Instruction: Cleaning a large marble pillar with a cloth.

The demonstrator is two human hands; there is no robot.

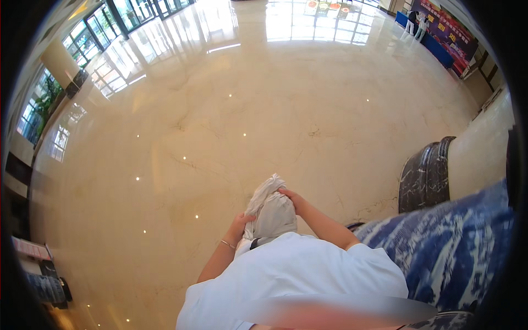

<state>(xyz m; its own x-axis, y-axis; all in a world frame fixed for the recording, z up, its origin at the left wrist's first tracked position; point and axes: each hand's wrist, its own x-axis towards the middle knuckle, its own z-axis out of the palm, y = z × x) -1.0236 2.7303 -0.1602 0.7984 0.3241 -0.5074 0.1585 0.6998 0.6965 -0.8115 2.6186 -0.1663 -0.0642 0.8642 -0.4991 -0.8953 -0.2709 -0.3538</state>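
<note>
A crumpled off-white cloth (274,214) is bunched in front of my white shirt (288,264), above the floor. My left hand (243,222) grips its left edge, with the thumb lying over the fabric. On the far right side of the bundle, my right hand (292,198) pinches the cloth near its top end. Folds hide most of the fingers of both hands. A thin bracelet (228,244) circles my left wrist. Whether the cloth wraps anything inside, I cannot tell.
Polished beige marble floor (247,107) spreads ahead. Close on my right stand a large blue-and-white patterned vase (453,243) and a column with a dark marble base (427,177). Two people (416,24) stand by a blue-draped table (437,50) at far right. Glass doors (142,14) are at far left.
</note>
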